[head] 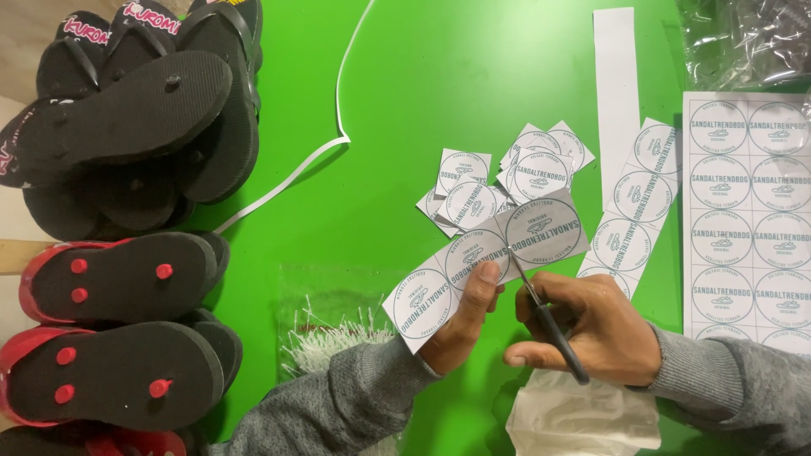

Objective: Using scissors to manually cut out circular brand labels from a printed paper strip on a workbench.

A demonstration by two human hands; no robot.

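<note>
Risk as I see it: the scissors (541,314) bite the label strip (490,262) btwn two round labels, w/ the left thumb right beside the blades, so a slip could nick it or cut into a printed circle. Left hand (463,325) is pinched shut on the strip, held up over the green table (405,101). Right hand (591,329) is curled tight round the scissor handles. Cut square labels (507,173) lie just beyond; uncut label sheet (748,211) at right; black flip-flops (135,127) stacked far left.

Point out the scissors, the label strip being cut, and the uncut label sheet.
scissors (549,325): head view, on the dark handle.
label strip (473,257): head view, on its middle label.
label sheet (748,211): head view, on its centre.
</note>
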